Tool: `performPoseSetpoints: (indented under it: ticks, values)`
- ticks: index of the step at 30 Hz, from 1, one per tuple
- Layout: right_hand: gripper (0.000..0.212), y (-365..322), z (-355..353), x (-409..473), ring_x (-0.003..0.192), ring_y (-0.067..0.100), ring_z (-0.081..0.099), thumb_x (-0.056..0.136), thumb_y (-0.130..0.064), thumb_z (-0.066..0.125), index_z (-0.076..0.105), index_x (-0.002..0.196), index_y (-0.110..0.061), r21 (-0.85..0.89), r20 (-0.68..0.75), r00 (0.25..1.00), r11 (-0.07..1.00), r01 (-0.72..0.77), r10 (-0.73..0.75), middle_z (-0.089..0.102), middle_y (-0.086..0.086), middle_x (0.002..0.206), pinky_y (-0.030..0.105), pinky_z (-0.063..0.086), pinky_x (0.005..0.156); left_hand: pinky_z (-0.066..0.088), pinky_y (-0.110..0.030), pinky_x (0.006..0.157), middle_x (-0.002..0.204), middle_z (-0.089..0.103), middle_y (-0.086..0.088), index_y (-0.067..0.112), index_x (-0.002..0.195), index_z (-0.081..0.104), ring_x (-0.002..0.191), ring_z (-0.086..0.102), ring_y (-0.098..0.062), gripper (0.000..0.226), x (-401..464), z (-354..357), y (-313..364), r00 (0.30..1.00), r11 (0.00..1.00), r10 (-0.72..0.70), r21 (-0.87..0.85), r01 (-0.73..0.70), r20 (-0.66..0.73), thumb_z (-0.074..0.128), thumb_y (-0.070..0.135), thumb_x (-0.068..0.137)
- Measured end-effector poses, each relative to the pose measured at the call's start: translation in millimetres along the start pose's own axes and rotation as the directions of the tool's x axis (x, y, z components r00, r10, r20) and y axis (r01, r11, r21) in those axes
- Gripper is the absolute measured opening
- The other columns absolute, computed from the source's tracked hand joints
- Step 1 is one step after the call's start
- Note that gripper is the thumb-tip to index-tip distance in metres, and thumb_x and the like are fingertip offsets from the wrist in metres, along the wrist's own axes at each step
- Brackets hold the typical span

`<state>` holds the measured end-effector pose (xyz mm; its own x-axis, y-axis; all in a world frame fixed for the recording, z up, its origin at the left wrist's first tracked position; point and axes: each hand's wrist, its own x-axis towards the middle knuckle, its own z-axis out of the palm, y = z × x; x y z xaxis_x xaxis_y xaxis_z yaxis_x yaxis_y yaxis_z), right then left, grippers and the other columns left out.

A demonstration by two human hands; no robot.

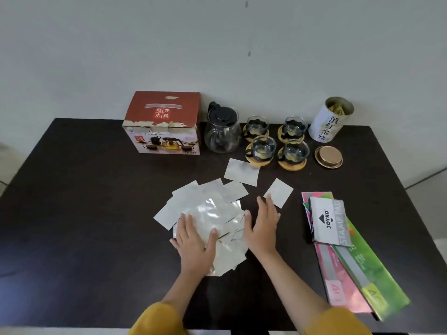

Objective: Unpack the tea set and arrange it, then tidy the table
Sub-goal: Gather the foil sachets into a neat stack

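A glass teapot [222, 130] with a black lid stands at the back of the dark table [84, 201]. Right of it, several glass cups [277, 141] sit on round wooden coasters. The red tea set box [163, 123] stands left of the teapot. Several silver foil sachets [212, 213] lie scattered mid-table. My left hand [194, 239] lies flat with straight fingers on the sachet pile. My right hand [262, 222] rests flat at the pile's right edge, fingertips touching a lone sachet [279, 192].
An open white tea tin [330, 119] stands at the back right, with its gold lid [329, 157] lying in front of it. A stamp pad box [330, 221] lies on pink and green folders [355, 274] at the right.
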<state>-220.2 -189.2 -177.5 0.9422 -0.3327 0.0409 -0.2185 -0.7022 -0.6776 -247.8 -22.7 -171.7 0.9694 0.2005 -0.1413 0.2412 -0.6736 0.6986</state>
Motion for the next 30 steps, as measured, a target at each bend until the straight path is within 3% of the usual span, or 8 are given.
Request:
performPoseSetpoints:
  ticks: [5,8,11,14,17,19,24,30]
  values:
    - [0.064,28.8,-23.8,60.5,0.149,0.025,-0.003,0.099,-0.044,0.036,0.018,0.153,-0.014,-0.273,0.117,0.976,0.951,-0.149,0.186,0.001,0.009,0.162,0.06,0.0,0.115,-0.009,-0.06,0.11,0.159,-0.002,-0.006,0.012,0.149,0.016,0.146,-0.006,-0.024,0.099,17.4,-18.2,-20.2,0.989,0.983,-0.115,0.131,0.127,-0.098,0.024,0.073,0.071]
    - [0.064,25.9,-10.0,53.8,0.149,0.023,-0.004,0.099,-0.05,0.029,0.018,0.153,-0.018,-0.361,0.183,0.973,0.93,-0.064,0.138,0.0,0.006,0.162,0.058,-0.005,0.114,-0.01,-0.057,0.112,0.16,-0.005,-0.005,0.011,0.15,0.009,0.146,-0.013,-0.023,0.104,24.0,-15.0,-19.4,0.984,0.963,-0.169,0.205,0.177,-0.054,0.019,0.076,0.071]
    - [0.058,5.5,10.7,27.7,0.149,0.016,0.004,0.098,-0.052,0.024,0.033,0.147,-0.022,-0.216,0.275,0.96,0.969,0.123,-0.06,0.013,0.0,0.161,0.054,-0.007,0.114,-0.011,-0.054,0.112,0.159,-0.01,-0.002,0.01,0.15,-0.001,0.144,-0.019,-0.021,0.104,26.1,-2.5,-9.0,0.992,0.957,-0.125,0.263,0.118,0.01,0.015,0.076,0.072]
    - [0.054,-8.7,20.3,16.0,0.142,0.02,0.027,0.094,-0.049,0.029,0.052,0.132,-0.018,0.056,0.234,0.951,0.98,0.193,-0.2,0.035,0.003,0.153,0.057,0.021,0.114,-0.008,-0.055,0.113,0.159,-0.009,-0.002,0.008,0.15,-0.002,0.145,-0.016,-0.019,0.102,25.8,3.9,-4.8,0.997,0.952,-0.076,0.299,0.068,0.017,0.011,0.074,0.074]
    - [0.052,-11.8,18.8,43.8,0.133,0.03,0.039,0.093,-0.043,0.036,0.054,0.128,-0.009,0.045,0.086,0.974,0.978,0.206,-0.209,0.041,0.013,0.148,0.056,0.034,0.107,-0.006,-0.051,0.114,0.16,-0.004,-0.002,0.008,0.151,0.003,0.145,-0.013,-0.015,0.101,21.9,1.4,-12.4,1.0,0.958,-0.02,0.286,0.021,-0.008,0.013,0.076,0.077]
    - [0.055,-15.7,14.8,71.6,0.138,0.03,0.034,0.093,-0.042,0.036,0.048,0.135,-0.009,-0.056,0.101,0.975,0.977,0.205,-0.198,0.037,0.012,0.15,0.059,0.026,0.111,-0.008,-0.046,0.115,0.16,-0.005,0.0,0.008,0.151,0.002,0.144,-0.015,-0.012,0.104,18.2,-1.0,-17.9,1.0,0.961,0.024,0.274,-0.024,0.004,0.01,0.081,0.077]
    - [0.059,-16.8,21.4,107.2,0.149,0.02,-0.002,0.1,-0.046,0.029,0.022,0.151,-0.019,-0.245,0.407,0.906,0.942,0.23,-0.115,0.005,0.002,0.162,0.058,-0.005,0.114,-0.011,-0.045,0.114,0.159,-0.012,0.001,0.01,0.151,-0.001,0.144,-0.019,-0.012,0.106,14.7,-2.7,-18.9,0.997,0.951,0.06,0.302,-0.07,0.042,0.014,0.083,0.076]
    - [0.047,-21.7,26.0,57.7,0.148,0.011,0.008,0.099,-0.047,0.036,0.046,0.138,-0.021,0.124,0.436,0.859,0.963,0.238,-0.268,0.021,-0.008,0.157,0.054,-0.009,0.117,-0.009,-0.043,0.115,0.159,-0.007,0.0,0.011,0.151,0.003,0.146,-0.011,-0.013,0.105,14.4,-1.3,-17.7,0.998,0.964,0.058,0.259,-0.058,0.007,0.02,0.083,0.077]
